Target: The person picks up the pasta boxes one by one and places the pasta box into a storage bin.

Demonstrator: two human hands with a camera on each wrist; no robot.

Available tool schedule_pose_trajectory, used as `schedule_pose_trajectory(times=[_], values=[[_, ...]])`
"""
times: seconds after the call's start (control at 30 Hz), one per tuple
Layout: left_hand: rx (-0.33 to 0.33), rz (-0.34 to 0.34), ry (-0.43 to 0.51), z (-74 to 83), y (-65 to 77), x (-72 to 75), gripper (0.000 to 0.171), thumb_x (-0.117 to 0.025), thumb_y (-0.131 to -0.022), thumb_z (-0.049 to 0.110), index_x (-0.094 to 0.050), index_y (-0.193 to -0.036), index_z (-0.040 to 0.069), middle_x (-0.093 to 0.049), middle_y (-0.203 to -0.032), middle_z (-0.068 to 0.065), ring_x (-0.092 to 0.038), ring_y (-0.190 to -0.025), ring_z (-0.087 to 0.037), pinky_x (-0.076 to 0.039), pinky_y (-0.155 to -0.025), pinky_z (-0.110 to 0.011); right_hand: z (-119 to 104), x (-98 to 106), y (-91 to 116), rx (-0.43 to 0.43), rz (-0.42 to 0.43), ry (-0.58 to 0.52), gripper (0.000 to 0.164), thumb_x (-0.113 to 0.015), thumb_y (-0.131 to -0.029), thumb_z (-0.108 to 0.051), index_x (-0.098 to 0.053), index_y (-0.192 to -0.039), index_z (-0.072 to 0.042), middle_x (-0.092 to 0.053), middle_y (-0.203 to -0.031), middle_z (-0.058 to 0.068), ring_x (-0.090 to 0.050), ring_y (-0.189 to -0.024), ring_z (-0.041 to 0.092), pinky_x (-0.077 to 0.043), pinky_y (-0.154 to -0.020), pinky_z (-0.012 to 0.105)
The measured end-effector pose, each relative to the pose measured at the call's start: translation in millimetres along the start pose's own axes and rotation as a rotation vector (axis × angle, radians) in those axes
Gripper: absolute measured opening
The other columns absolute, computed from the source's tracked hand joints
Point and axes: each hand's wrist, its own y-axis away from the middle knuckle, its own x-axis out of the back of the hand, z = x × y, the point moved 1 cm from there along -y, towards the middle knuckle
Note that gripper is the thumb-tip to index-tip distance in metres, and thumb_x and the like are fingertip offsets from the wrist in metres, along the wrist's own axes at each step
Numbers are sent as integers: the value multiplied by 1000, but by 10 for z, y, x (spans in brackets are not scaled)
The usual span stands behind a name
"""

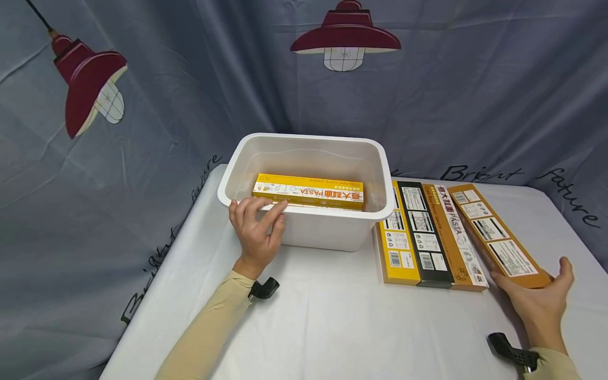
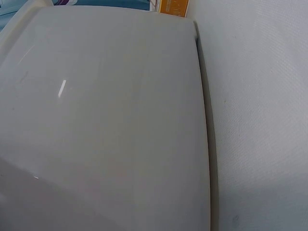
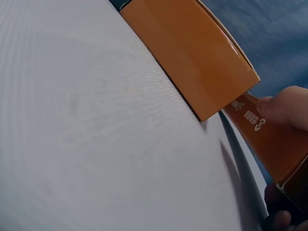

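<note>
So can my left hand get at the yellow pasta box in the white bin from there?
Probably yes: your left hand is at the near rim of the white bin, the bin has no lid on, and nothing visible lies over the yellow pasta box.

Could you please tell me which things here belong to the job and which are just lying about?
Apparently in the job:
orange box in the right hand
white bin, left hand on its rim
yellow pasta box inside it
three boxes beside the bin

Just surroundings:
patterned curtain
white tablecloth
</note>
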Motion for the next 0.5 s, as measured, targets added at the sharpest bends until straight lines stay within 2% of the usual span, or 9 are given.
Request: schedule_pose_trajectory(times=[0.17,0.5], values=[[-1,0,1,-1,-2,4,25,-58,-101,26,-79,-104,12,-62,-101,-14,-48,-107,-34,-15,-117,-46,-28,-21,2,-57,16,-61,111,-75,-85,-22,6,-156,-46,-1,-171,14,-9,-161,28,-9,-129,37],[0,3,1,1,-3,-4,25,-57,-102,26,-79,-103,12,-61,-100,-14,-48,-107,-34,-14,-118,-45,-45,5,-3,-152,60,-246,105,-72,-89,-12,1,-158,-42,3,-171,1,-3,-161,16,-10,-127,28]])
